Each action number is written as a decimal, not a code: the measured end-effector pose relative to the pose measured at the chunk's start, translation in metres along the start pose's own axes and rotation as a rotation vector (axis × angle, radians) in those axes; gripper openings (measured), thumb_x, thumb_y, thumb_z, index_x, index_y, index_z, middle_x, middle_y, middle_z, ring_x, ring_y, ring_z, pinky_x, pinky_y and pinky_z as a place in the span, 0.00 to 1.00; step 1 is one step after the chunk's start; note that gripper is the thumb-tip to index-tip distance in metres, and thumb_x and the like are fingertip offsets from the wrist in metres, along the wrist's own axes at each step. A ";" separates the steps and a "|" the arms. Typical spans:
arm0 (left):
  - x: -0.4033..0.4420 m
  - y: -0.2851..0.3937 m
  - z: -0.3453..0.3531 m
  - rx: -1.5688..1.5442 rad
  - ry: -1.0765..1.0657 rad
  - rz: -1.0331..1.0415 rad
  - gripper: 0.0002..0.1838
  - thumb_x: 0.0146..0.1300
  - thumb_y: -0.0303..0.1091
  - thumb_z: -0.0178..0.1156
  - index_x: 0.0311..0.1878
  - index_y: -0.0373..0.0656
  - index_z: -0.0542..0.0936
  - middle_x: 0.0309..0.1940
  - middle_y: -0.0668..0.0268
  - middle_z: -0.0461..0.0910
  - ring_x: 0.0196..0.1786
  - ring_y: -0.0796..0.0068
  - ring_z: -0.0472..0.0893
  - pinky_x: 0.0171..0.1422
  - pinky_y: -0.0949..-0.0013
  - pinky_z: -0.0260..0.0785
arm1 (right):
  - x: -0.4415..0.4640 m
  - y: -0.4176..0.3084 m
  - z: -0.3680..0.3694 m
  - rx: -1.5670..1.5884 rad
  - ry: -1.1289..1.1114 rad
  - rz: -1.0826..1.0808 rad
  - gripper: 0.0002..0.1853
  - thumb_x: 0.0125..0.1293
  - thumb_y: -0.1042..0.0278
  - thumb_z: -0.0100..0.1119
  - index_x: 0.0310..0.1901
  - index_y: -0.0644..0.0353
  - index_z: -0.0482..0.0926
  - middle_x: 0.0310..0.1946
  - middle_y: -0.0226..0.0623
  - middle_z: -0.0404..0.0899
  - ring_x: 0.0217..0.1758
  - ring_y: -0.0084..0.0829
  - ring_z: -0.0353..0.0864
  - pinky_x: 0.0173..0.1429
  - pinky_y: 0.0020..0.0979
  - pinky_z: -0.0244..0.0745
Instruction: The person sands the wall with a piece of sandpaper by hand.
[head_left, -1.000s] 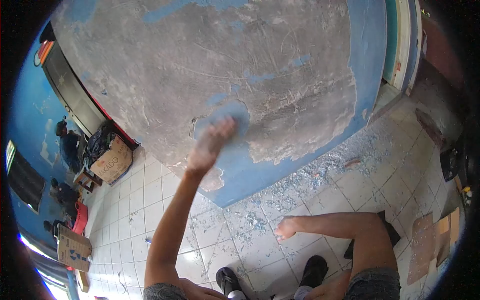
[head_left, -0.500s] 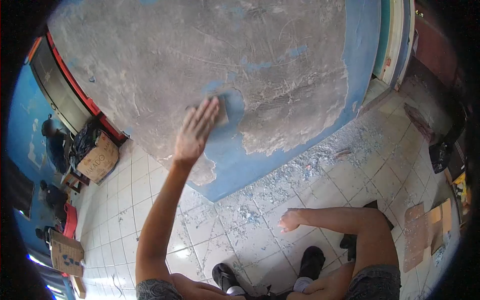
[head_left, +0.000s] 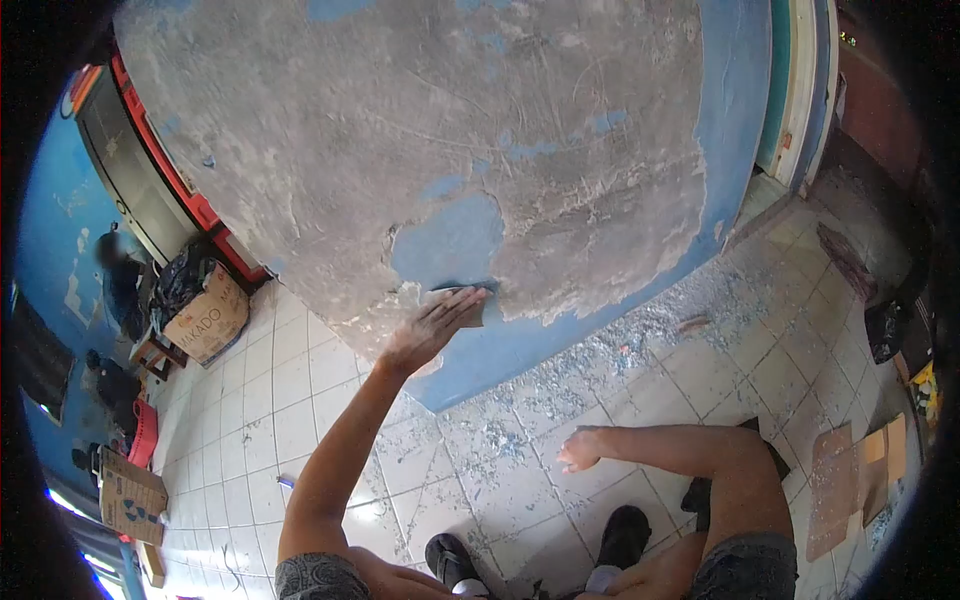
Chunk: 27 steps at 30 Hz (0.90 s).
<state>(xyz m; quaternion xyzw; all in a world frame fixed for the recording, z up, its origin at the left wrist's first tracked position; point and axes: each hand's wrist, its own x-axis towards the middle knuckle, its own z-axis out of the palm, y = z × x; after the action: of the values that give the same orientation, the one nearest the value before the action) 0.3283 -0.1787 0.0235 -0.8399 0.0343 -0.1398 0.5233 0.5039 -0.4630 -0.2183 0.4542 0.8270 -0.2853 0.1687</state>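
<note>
Sheet lies between left fingers and patchy wall.

TEXT READ: capitals ending in "KADO" are printed across the large cardboard carton (the opening letters cannot be made out with certainty) | MARKS: dark blue shapes are borne by the second carton, lower left | UNREAD: its finer print is too small to be deciphered.
</note>
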 end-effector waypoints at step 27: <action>0.020 -0.063 -0.036 -0.193 -0.029 -0.335 0.37 0.66 0.25 0.48 0.79 0.39 0.53 0.82 0.66 0.48 0.83 0.69 0.50 0.86 0.61 0.41 | 0.011 0.021 0.062 0.010 0.007 -0.004 0.28 0.72 0.40 0.47 0.57 0.57 0.78 0.48 0.51 0.84 0.52 0.54 0.83 0.55 0.52 0.78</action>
<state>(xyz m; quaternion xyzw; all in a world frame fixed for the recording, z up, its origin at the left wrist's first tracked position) 0.3324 -0.1856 0.0987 -0.8820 -0.1001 -0.2088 0.4104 0.5166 -0.4852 -0.2791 0.4543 0.8271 -0.2881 0.1630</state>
